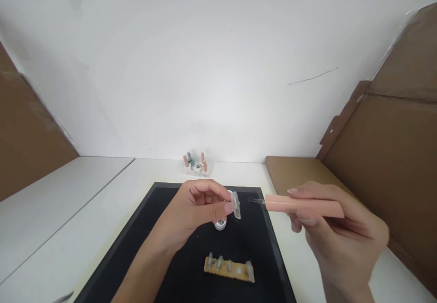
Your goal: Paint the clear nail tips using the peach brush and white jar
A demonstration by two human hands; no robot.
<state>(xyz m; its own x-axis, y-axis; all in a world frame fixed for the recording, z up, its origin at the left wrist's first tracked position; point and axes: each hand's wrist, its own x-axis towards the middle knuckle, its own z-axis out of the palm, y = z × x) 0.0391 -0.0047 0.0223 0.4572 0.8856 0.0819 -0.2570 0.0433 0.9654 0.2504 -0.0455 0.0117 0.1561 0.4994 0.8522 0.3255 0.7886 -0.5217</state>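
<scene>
My left hand [201, 212] pinches a translucent whitish false nail [236, 205] between thumb and fingers, above the black mat. Held level in my right hand [337, 230] is a pink nail polish brush [303, 205], its thin clear bristle end pointing left. A small gap separates the brush tip from the false nail. Below my hands a wooden strip [233, 273] carries several upright false nails and a pale round spot. A small white round jar [220, 224] stands on the mat, partly hidden behind my left hand.
The black mat [191, 266] lies on a white table [68, 207]. At the back, a clear holder [198, 172] bears several small polish bottles. Cardboard panels stand at the left [30, 125] and right [392, 157]. A flat cardboard piece [293, 169] lies at the back right.
</scene>
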